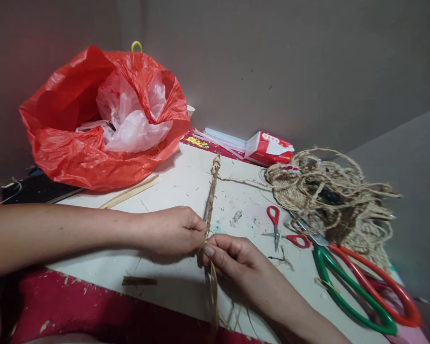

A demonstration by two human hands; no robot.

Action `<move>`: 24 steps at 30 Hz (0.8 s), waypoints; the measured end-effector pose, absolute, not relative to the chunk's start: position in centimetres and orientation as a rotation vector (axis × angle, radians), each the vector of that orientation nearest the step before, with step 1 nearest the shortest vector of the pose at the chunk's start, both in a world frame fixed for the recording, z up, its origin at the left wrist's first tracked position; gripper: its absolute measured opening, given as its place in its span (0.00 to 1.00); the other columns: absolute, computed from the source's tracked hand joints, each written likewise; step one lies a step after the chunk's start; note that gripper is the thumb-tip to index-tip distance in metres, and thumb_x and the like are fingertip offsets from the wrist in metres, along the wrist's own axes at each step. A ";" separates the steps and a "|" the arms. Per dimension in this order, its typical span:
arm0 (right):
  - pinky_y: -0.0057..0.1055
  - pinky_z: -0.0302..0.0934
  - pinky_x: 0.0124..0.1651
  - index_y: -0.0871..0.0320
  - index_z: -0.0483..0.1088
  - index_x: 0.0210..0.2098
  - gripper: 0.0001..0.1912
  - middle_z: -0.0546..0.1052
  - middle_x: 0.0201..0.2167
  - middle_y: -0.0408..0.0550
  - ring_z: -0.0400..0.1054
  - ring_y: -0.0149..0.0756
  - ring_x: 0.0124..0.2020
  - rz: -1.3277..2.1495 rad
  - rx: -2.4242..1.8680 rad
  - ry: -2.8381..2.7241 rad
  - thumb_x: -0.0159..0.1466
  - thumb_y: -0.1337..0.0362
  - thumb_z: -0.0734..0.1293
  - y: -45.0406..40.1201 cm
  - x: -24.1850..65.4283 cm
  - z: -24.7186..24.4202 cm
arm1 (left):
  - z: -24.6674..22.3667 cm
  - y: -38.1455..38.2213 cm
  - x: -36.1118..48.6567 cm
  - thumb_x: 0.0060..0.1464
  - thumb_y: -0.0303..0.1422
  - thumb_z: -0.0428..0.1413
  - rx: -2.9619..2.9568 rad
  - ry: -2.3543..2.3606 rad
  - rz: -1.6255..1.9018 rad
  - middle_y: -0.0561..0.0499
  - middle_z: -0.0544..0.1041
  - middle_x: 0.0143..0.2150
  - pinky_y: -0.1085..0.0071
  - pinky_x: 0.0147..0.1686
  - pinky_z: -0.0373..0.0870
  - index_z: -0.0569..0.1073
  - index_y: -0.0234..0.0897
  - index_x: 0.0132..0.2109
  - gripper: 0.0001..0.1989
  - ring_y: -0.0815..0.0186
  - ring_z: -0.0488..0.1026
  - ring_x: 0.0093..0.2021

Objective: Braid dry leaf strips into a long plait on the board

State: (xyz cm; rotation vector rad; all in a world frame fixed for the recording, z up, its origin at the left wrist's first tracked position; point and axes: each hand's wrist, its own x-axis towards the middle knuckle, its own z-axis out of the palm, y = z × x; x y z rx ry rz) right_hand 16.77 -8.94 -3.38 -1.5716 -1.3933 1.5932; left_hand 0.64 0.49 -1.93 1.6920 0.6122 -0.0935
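Observation:
A thin braided cord of brown fibre (211, 203) runs down the white board from a knotted top end. My left hand (179, 230) is closed on the cord's lower part from the left. Just below and to the right, my right hand (231, 258) pinches the same cord between thumb and fingers. Loose flat fibre strands (214, 296) hang from between the hands toward the board's near edge. From near the knotted end, a thin twisted strand (243, 180) stretches right to a heap of pale rope (318, 191).
Small red-handled scissors (276, 229) and large red-and-green-handled scissors (358, 286) lie at right. A red plastic bag (75, 162) stands back left, beside pale fibre strips (129, 192). A red tissue pack (268, 149) sits at the back of the white board (165, 282).

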 end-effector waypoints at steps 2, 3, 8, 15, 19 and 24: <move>0.25 0.50 0.27 0.60 0.67 0.26 0.17 0.62 0.21 0.41 0.54 0.28 0.24 1.518 -1.590 -1.461 0.63 0.54 0.60 -8.9 16.7 -3.1 | -2.2 0.8 0.7 0.51 0.34 0.49 1.621 0.573 -0.125 0.54 0.68 0.24 0.77 0.27 0.58 0.72 0.33 0.27 0.11 0.74 0.60 0.25; 0.25 0.52 0.29 0.60 0.68 0.26 0.16 0.64 0.21 0.41 0.56 0.29 0.25 1.488 -1.591 -1.490 0.63 0.55 0.60 -8.9 16.6 -3.0 | -2.4 0.9 0.7 0.51 0.34 0.49 1.583 0.556 -0.135 0.55 0.68 0.24 0.77 0.27 0.57 0.72 0.33 0.27 0.11 0.74 0.60 0.25; 0.26 0.56 0.34 0.59 0.72 0.32 0.14 0.71 0.26 0.44 0.62 0.32 0.30 1.399 -1.553 -1.598 0.65 0.58 0.59 -8.9 16.5 -2.7 | -3.1 1.0 0.6 0.51 0.31 0.49 1.394 0.480 -0.108 0.56 0.66 0.22 0.77 0.26 0.55 0.67 0.33 0.23 0.11 0.75 0.59 0.23; 0.24 0.50 0.26 0.60 0.71 0.33 0.14 0.64 0.22 0.41 0.54 0.28 0.24 1.510 -1.528 -1.525 0.64 0.56 0.61 -9.1 16.6 -2.6 | -3.2 1.1 0.3 0.51 0.33 0.50 1.485 0.492 -0.094 0.56 0.65 0.22 0.76 0.26 0.54 0.67 0.33 0.24 0.11 0.75 0.57 0.23; 0.24 0.44 0.23 0.59 0.64 0.27 0.17 0.57 0.19 0.37 0.48 0.25 0.21 1.668 -1.520 -1.464 0.65 0.52 0.59 -9.0 17.4 -2.6 | -3.3 1.3 0.2 0.52 0.35 0.49 1.570 0.520 -0.116 0.57 0.63 0.20 0.76 0.23 0.51 0.67 0.34 0.25 0.11 0.75 0.54 0.21; 0.24 0.39 0.20 0.60 0.64 0.25 0.20 0.55 0.16 0.36 0.44 0.24 0.18 1.631 -1.661 -1.422 0.62 0.50 0.61 -9.0 17.7 -2.1 | -3.2 1.1 0.2 0.50 0.32 0.49 1.622 0.552 -0.103 0.58 0.62 0.20 0.77 0.23 0.52 0.66 0.34 0.24 0.09 0.75 0.55 0.22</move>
